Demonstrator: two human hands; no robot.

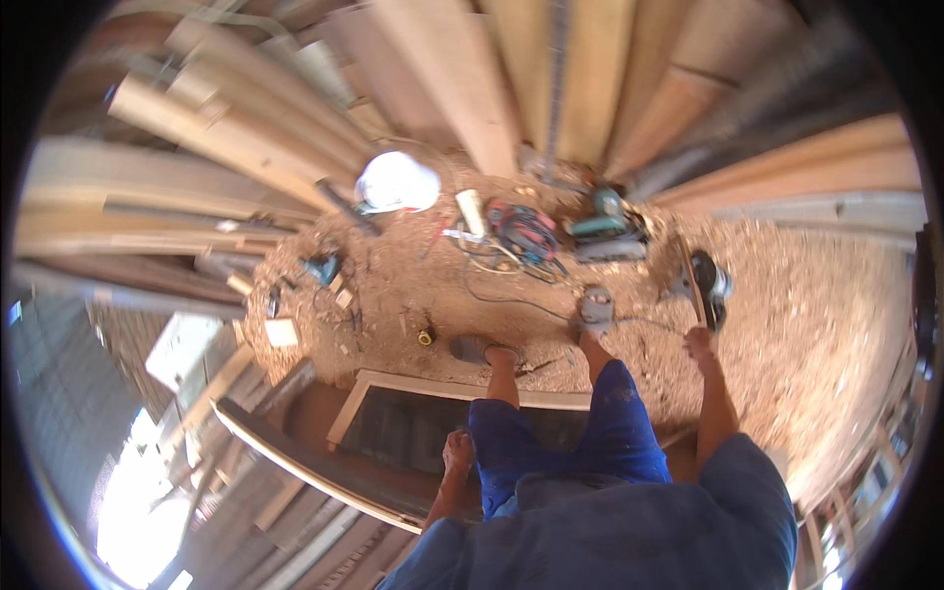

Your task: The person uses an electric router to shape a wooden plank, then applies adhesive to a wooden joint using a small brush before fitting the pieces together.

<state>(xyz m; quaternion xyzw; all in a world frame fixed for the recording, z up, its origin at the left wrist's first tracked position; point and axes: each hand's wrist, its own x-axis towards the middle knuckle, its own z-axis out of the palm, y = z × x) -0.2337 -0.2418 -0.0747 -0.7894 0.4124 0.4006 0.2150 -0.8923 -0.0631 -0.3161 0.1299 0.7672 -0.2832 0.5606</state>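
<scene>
My right hand [700, 344] is closed around the lower end of a thin wooden strip [693, 280], which points away from me. Right beside the strip, a black and white object [713, 280], perhaps a power tool, lies on the floor. My left hand [457, 452] hangs by my left thigh, above a dark panel [398, 423] edged by a light wooden frame [472, 386]. Blur hides how its fingers are set, and nothing shows clearly in it.
Wood shavings cover the floor [787, 324]. Ahead lie a green power tool [602, 226], tangled cables [526, 234], and a bright white rounded object [398, 183]. A yellow tape measure [425, 336] and blue tool [323, 268] sit left. Long boards [452, 79] line the far side.
</scene>
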